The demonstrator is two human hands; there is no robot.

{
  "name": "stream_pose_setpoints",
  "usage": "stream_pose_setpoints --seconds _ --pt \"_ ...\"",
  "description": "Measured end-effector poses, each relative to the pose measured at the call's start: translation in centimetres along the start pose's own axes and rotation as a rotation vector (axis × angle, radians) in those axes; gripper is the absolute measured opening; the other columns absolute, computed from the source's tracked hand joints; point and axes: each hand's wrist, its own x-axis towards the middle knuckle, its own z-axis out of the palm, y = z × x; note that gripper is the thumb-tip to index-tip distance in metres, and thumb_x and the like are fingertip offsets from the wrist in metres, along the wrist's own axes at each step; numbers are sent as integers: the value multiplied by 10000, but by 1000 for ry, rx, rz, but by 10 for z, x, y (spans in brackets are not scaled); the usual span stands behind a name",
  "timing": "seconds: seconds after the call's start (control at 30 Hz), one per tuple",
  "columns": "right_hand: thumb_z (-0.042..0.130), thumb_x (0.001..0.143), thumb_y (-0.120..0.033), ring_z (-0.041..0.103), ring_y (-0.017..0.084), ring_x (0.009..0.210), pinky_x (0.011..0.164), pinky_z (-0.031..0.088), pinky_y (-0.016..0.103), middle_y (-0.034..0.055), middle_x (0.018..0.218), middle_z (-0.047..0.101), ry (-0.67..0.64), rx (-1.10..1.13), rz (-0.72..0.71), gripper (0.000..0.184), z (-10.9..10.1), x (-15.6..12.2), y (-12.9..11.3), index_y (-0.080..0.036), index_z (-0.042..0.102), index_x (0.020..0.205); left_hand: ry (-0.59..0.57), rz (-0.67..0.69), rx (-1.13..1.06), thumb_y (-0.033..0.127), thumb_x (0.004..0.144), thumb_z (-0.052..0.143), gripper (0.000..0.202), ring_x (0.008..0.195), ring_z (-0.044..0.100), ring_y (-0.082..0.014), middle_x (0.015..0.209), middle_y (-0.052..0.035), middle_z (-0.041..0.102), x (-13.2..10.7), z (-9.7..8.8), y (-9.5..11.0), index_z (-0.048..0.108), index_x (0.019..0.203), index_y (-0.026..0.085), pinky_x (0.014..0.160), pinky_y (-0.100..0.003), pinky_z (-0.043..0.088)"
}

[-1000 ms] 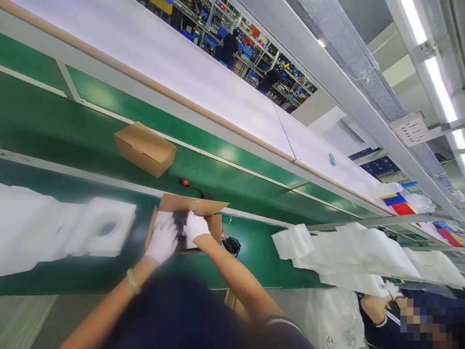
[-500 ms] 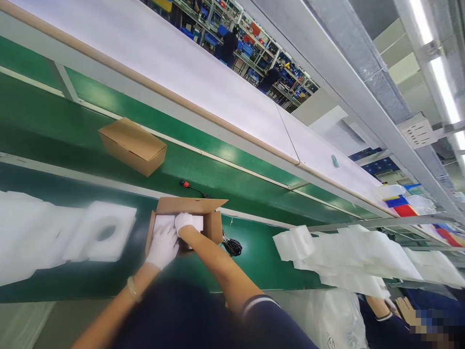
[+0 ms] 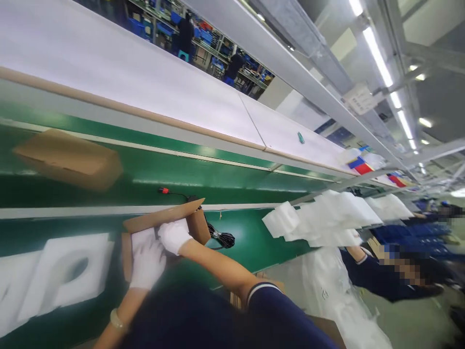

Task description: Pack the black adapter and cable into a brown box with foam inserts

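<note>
Both left hand and right hand stayed inside open carton as view swung right; work remained within its walls. Left fingers outstretched against white piece; right curled, any hold hidden, could not tell. Cable coil sat just beside right wall; bare green bench ran beyond toward foam sheets.

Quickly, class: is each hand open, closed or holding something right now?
Left hand: open, over the white piece in the carton.
Right hand: reaching into the carton; whether it holds anything cannot be told.
</note>
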Motion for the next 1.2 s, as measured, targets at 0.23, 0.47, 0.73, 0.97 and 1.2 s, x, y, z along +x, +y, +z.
stream_pose_setpoints --seconds 0.23,0.47,0.73,0.97,1.2 --pt "457 891 -314 435 211 1197 994 342 326 90 1304 502 126 311 862 396 9 -140 154 -191 477 1267 201 60 -66 247 871 413 280 1075 555 -304 1052 -130 659 1 -2 -9 641 983 128 950 -477 438" --pt "763 544 -294 547 314 1102 915 408 370 166 1142 613 -224 588 933 632 108 -165 172 -131 615 1137 193 268 -63 251 899 444 256 1095 549 -264 1150 -111 615 22 -50 50 591 1086 156 974 -452 441" --pt "485 803 -386 615 152 805 635 401 215 13 899 673 81 849 876 278 69 -203 139 -225 633 975 3 655 -11 227 827 540 408 1251 424 -305 1315 -127 516 83 -76 170 529 1225 139 1004 -476 406" --pt "608 690 -299 483 110 612 571 313 216 -53 657 558 517 787 645 145 -58 -276 104 -197 511 726 177 704 7 316 799 614 629 1366 232 -363 1438 -186 365 113 -113 212 401 1342 80 1064 -533 278" --pt "619 722 -304 503 121 644 589 373 228 -40 693 567 498 902 439 137 -79 -296 84 -195 588 799 93 947 111 117 782 545 324 1266 413 -319 1247 -98 569 152 -143 198 570 1097 185 1014 -534 319"
